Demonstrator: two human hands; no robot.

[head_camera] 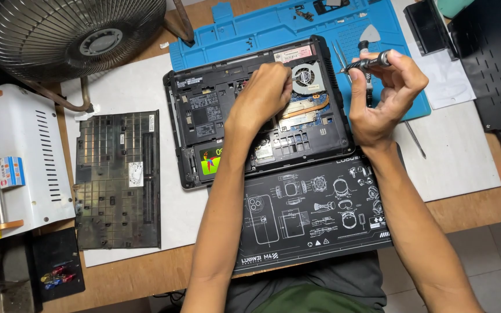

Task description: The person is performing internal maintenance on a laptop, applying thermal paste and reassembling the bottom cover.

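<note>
An opened black laptop [256,110] with its underside exposed lies on the wooden bench [146,272], partly over a blue silicone work mat [273,29] and a black printed mat [314,214]. Its one removed black bottom cover [117,179] rests to the left, near a metal fan [65,35]. One pair of steel tweezers [339,55] lies beside the laptop. The left hand [265,93] reaches down with fingers bunched inside the chassis beside the round cooling fan [307,77]. The right hand [386,95], raised, pinches a slim black screwdriver [366,62] held level.
</note>
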